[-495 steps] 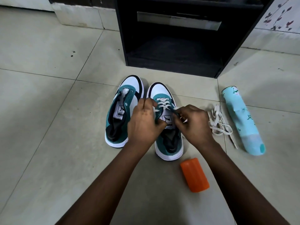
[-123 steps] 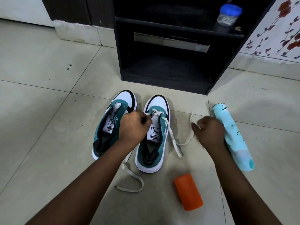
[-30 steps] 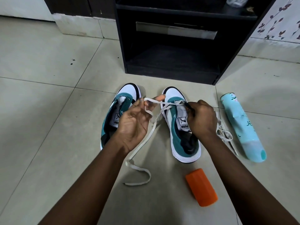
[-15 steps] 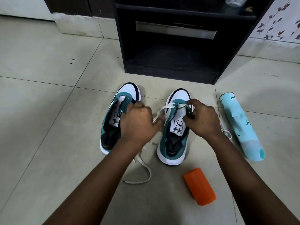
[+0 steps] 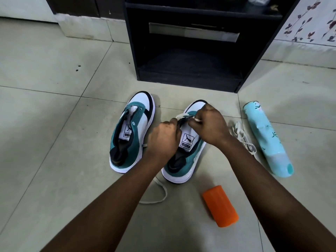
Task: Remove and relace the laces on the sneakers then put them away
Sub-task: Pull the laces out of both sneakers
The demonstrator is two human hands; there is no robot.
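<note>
Both hands are down over the right sneaker (image 5: 183, 157), which stands on the floor (image 5: 54, 142) toe toward the black cabinet (image 5: 190, 51). I see the left hand (image 5: 163, 140) with its fingers curled in tight, pinching the lace (image 5: 181, 116) at the near edge of the eyelet row, knuckles up, so I cannot tell exactly which fingers do the pinching. The right hand (image 5: 209, 126) hangs over the toe end of the tongue, fingers bunched and pressed together on a pale lace tip at the front eyelets. Between the two hands a short stretch of white lace crosses the top of the tongue. A loose run of the same lace trails out from under my left forearm and loops on the tile just behind the sneaker's heel. The left sneaker (image 5: 131, 135) sits just beside it, on the left, toe also toward the cabinet, no lace in its eyelets, tongue label showing. A second lace (image 5: 241, 139) lies bundled on the floor to the right, between the right sneaker and a pale blue can (image 5: 267, 140) lying on its side. An orange cylinder (image 5: 220, 206) lies on its side nearer to me, behind the right sneaker, apart from it.
</note>
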